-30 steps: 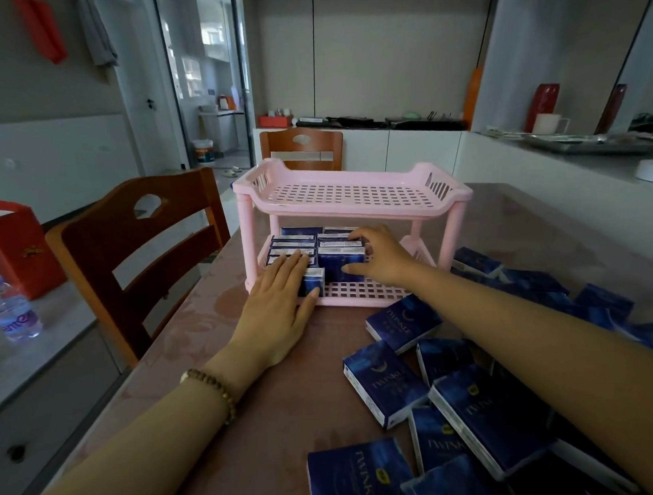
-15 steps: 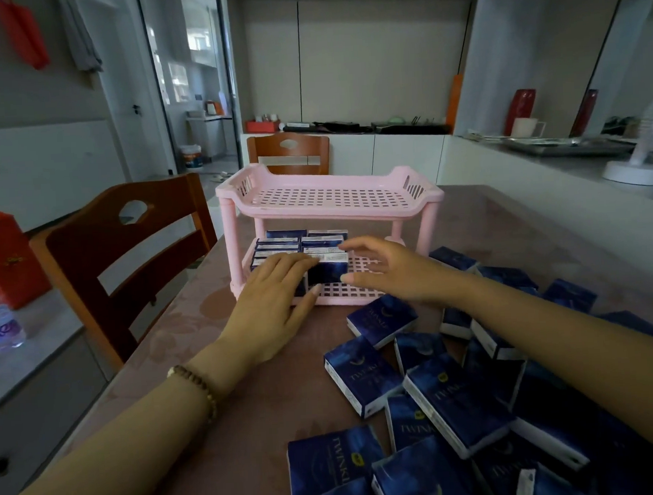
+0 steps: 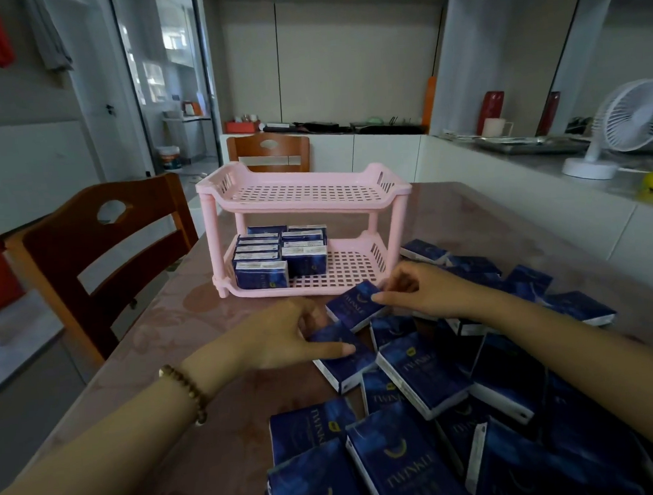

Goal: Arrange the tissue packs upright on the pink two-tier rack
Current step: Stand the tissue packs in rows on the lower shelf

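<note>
Rack lower tier is half filled (top bare); right hand pinches a pack, left hand grips a second pack; many remain.

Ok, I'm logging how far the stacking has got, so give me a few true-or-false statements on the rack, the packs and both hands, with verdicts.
1. The top tier of the pink rack holds no packs. True.
2. The stacked packs on the lower tier lie flat. False: they stand upright in two rows at its left side.
3. The right hand pinches a loose pack just in front of the rack. True.
4. The left hand reaches into the lower tier. False: it is over the table in front of the rack, gripping another pack.
</note>
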Available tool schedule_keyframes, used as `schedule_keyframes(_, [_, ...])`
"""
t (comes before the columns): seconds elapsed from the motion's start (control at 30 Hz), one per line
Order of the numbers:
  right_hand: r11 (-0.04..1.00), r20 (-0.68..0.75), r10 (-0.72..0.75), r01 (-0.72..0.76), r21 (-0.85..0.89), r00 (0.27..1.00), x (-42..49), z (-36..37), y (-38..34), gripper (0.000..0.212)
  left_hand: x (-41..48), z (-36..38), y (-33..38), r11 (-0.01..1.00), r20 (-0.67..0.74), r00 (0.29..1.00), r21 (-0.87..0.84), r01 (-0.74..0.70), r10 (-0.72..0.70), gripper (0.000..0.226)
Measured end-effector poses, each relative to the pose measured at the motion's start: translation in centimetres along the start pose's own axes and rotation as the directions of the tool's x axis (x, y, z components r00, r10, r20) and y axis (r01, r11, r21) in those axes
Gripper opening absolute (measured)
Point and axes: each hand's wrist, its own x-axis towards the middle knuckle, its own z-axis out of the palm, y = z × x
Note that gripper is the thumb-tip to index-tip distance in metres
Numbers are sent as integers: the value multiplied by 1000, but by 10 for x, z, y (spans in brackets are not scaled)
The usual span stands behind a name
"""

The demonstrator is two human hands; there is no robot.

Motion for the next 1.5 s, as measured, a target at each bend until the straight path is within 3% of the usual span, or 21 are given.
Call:
schedule_keyframes(0.1, [1000, -7, 27, -27, -5, 1000, 1, 6, -7, 28, -1, 1, 3, 999, 74, 997, -36, -34, 37, 58])
schedule_keyframes(0.2, [997, -49, 58, -55, 53, 997, 9, 13, -8, 31, -2, 4, 1, 994, 107, 993, -100, -46, 57, 59])
schedule_keyframes(0.33, [955, -10, 93, -87, 283, 996, 12, 19, -11, 34, -7, -1, -6, 963, 46, 999, -268, 14, -1, 69])
schedule_keyframes(0.4, [913, 35, 73, -81, 399, 997, 9, 16, -18, 34, -7, -6, -9, 941, 23, 1000, -339, 16, -8, 54])
schedule_keyframes(0.5, [890, 55, 6, -30, 455, 998, 5, 12, -20, 37, -10, -19, -10, 901, -77, 996, -433, 3, -40, 21])
schedule_keyframes(0.63, [890, -46, -34, 51, 454, 998, -2, 9, -25, 16, -10, -37, -19, 887, -305, 944, -460, -30, -126, 13])
schedule_keyframes(0.73, [845, -81, -94, 122, 520, 992, -5, 5, -27, 16, -10, -43, -25, 862, -382, 905, -505, -36, -186, 12])
schedule_keyframes(0.83, [812, -41, -175, 168, 559, 984, -5, 9, -30, 24, -10, -41, -25, 836, -373, 909, -546, -54, -185, 7])
schedule_keyframes(0.93, [834, -22, -191, 175, 523, 981, -2, 24, -34, 29, -9, -31, -15, 805, -351, 915, -591, -52, -198, 21])
schedule_keyframes(1.03, [862, -45, -198, 195, 468, 979, 2, 36, -37, 37, -13, -23, -3, 728, -247, 953, -684, -41, -177, 24])
schedule_keyframes(1.13, [888, -20, -224, 212, 409, 974, 3, 38, -39, 63, -15, -20, -8, 792, -188, 976, -610, -31, -106, 39])
schedule_keyframes(1.2, [923, 22, -280, 263, 282, 960, 4, 38, -36, 75, -17, -21, -13, 807, -150, 986, -590, -27, -76, 39])
schedule_keyframes(1.3, [940, 91, -334, 324, 107, 938, 2, 40, -35, 68, -16, -17, -21, 888, -121, 993, -455, -69, 15, 37])
schedule_keyframes(1.5, [928, 142, -346, 316, 195, 928, 7, 44, -32, 46, -14, -14, -29, 939, -167, 983, -321, -123, 71, 43])
